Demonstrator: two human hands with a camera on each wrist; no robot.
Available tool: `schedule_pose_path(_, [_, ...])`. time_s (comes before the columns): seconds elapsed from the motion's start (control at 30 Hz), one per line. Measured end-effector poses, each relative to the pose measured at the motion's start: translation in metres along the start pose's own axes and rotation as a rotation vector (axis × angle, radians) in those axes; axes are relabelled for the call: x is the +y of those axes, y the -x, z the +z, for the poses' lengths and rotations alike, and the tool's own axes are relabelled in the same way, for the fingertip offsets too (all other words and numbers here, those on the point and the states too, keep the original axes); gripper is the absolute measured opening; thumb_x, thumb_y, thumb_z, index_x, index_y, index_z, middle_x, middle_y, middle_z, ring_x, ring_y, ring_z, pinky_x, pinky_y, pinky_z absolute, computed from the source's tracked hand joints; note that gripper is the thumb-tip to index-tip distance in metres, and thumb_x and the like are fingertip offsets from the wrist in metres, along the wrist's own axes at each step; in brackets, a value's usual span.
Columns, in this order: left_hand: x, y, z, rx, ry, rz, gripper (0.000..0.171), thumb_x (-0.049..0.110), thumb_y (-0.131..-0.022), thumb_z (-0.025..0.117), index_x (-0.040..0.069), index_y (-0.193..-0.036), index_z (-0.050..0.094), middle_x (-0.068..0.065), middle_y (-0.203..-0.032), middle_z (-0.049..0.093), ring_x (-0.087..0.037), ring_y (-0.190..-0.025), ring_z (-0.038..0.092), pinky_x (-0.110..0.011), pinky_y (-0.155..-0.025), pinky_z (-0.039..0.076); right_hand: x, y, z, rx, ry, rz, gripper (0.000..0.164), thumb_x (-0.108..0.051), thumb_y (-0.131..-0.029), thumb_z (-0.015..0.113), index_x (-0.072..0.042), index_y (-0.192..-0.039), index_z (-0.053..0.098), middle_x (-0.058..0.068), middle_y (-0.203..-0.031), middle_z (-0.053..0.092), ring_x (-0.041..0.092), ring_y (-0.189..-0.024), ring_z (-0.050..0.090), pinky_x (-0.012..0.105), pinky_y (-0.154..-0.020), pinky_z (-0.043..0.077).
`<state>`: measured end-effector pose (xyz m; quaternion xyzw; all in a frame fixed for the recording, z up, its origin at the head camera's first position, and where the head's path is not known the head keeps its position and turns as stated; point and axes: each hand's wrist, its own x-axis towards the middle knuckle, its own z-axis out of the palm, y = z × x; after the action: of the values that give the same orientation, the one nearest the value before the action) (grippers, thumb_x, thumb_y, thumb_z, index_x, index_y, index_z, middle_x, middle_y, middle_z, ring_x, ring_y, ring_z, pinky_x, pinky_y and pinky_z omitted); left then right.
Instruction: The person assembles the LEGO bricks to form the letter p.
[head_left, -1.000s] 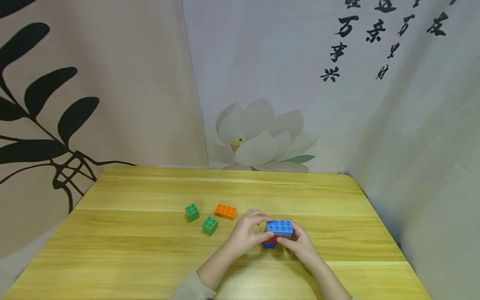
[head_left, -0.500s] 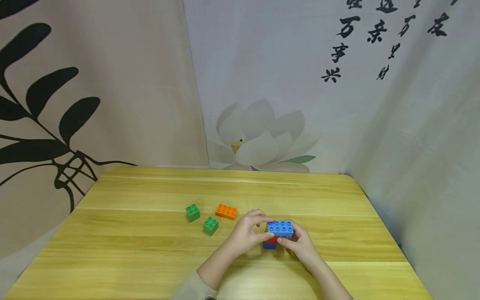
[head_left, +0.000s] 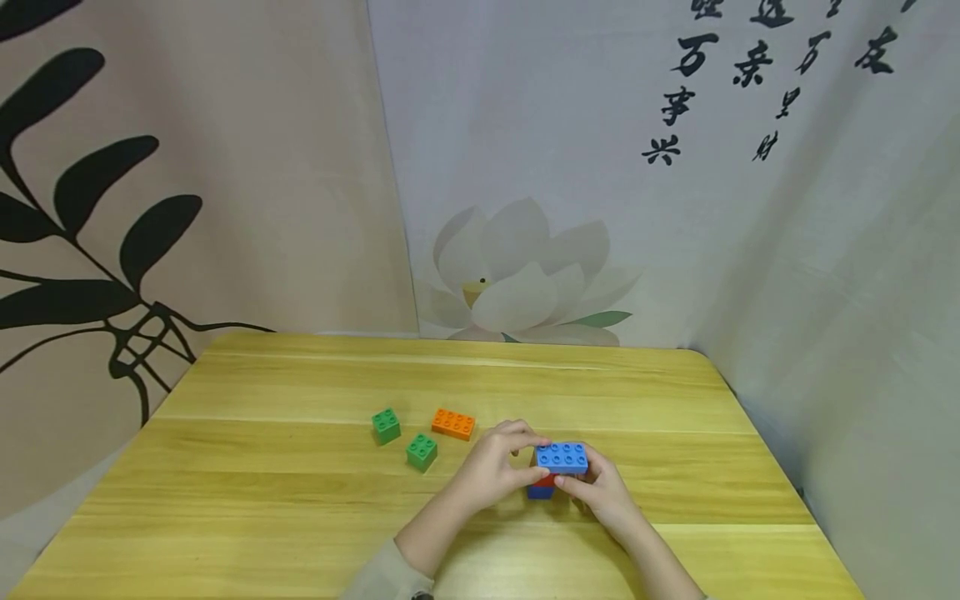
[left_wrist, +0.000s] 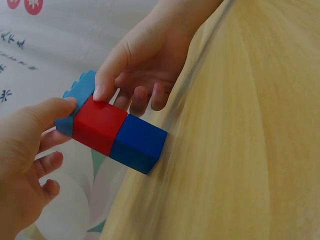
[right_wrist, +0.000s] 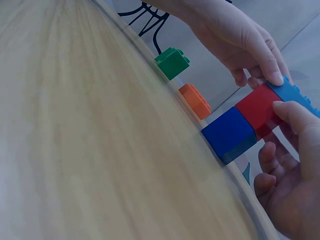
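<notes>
Light-blue brick atop red block, pinched in left hand; right hand grips red block; dark-blue block beneath red block; likely best: brace red block upright, press light-blue brick down evenly

Hands gripping brick tower — blue, red, blue

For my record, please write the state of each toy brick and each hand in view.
Light blue oblong plastic brick: top of stack, studs up.
Red boxy plastic brick: middle of stack.
Dark blue boxy plastic brick: bottom of stack.
Orange oblong plastic brick: loose, studs up.
Farther green square plastic brick: loose, studs up.
Nearer green square plastic brick: loose, studs up.
Left hand: pinches light blue brick.
Right hand: holds stack, touching red brick.
</notes>
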<state>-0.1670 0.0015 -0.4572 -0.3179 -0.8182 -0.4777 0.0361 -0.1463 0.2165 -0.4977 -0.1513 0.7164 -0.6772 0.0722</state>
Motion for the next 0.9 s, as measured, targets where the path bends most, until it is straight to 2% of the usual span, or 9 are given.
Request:
schedule_pose_path(0.2, [0.0003,-0.0015,-0.0013,-0.038,0.037,-0.043,0.032,0.020,-0.082,0.077,0.014,-0.113,0.071,0.014,-0.099,0.059,-0.023,-0.082,0.052,-0.021,-0.058,0.045,0.0006,-0.0003,-0.0004,0.012,0.011,0.021,0.040,-0.003,-0.088,0.066,0.008,-0.123,0.051,0.006,-0.105,0.065,0.013,-0.078,0.058,0.024,-0.065,0.049])
schedule_pose_path(0.4, [0.0001,-0.0019,-0.0019,-0.045,0.042,-0.043,0.032,0.019,-0.082,0.078,0.014,-0.113,0.071,0.014,-0.098,0.059,-0.020,-0.078,0.051,-0.020,-0.057,0.043,0.0007,-0.0009,0.0001,0.019,0.028,0.035,0.041,-0.005,-0.088,0.067,0.006,-0.124,0.051,0.007,-0.105,0.065,0.015,-0.078,0.059,0.024,-0.064,0.049])
schedule_pose_path(0.57, [0.0012,-0.0022,-0.0023,-0.047,0.041,-0.058,0.033,0.018,-0.082,0.078,0.013,-0.113,0.071,0.013,-0.098,0.059,-0.022,-0.078,0.052,-0.019,-0.053,0.043,0.0004,-0.0008,-0.0003,0.016,0.023,0.038,0.040,-0.006,-0.088,0.067,0.006,-0.124,0.052,0.007,-0.106,0.065,0.015,-0.078,0.059,0.024,-0.064,0.049])
schedule_pose_path(0.77, [-0.0016,-0.0018,-0.0018,-0.030,0.037,-0.062,0.033,0.021,-0.081,0.079,0.017,-0.113,0.071,0.015,-0.101,0.060,-0.025,-0.086,0.053,-0.022,-0.065,0.045,-0.0009,-0.0006,0.0006,0.015,0.026,0.046,0.042,-0.008,-0.089,0.068,0.005,-0.125,0.052,0.008,-0.108,0.065,0.014,-0.080,0.059,0.025,-0.066,0.049])
schedule_pose_path(0.9, [-0.0043,-0.0018,-0.0004,-0.024,0.040,-0.065,0.035,0.025,-0.081,0.078,0.019,-0.114,0.070,0.016,-0.104,0.061,-0.026,-0.091,0.054,-0.032,-0.073,0.049,0.0000,-0.0001,0.0003,0.030,0.039,0.037,0.041,-0.007,-0.088,0.068,0.004,-0.124,0.052,0.006,-0.105,0.065,0.014,-0.073,0.055,0.023,-0.059,0.046])
